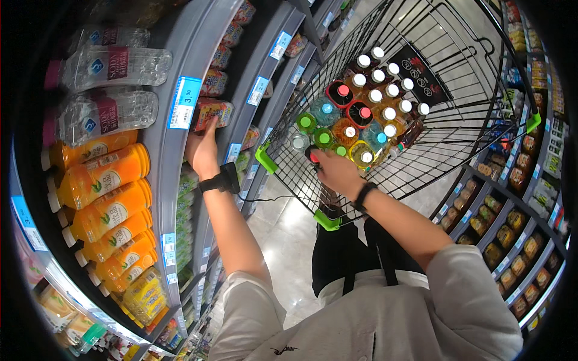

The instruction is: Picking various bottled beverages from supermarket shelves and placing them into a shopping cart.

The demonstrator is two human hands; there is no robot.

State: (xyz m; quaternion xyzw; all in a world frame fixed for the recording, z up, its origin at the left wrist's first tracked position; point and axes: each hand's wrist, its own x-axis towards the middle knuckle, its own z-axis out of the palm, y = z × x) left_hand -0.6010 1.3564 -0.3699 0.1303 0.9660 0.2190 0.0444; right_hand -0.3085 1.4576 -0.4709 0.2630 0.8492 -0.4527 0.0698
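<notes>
My left hand (203, 150) reaches into the shelf on the left, its fingers closed on a red-and-yellow printed package (215, 112) at the shelf's front edge. More packages of similar colours stand in a row behind it. Over the near left corner of the shopping cart (415, 186), my right hand (337, 171) is closed round a dark bottle with a red top (312, 154), mostly hidden by the fingers. Beside that hand stand green-capped bottles (324, 137), a clear bottle (299, 142) and a yellow bottle with a white cap (362, 155). A black band circles each wrist.
Several white-capped bottles (389, 114) stand upright in the cart. Orange juice bottles (108, 182) and clear bottles with pink labels (114, 66) line the near left shelf. Price tags (184, 103) run along its edge. Another stocked shelf (512, 240) flanks the right side.
</notes>
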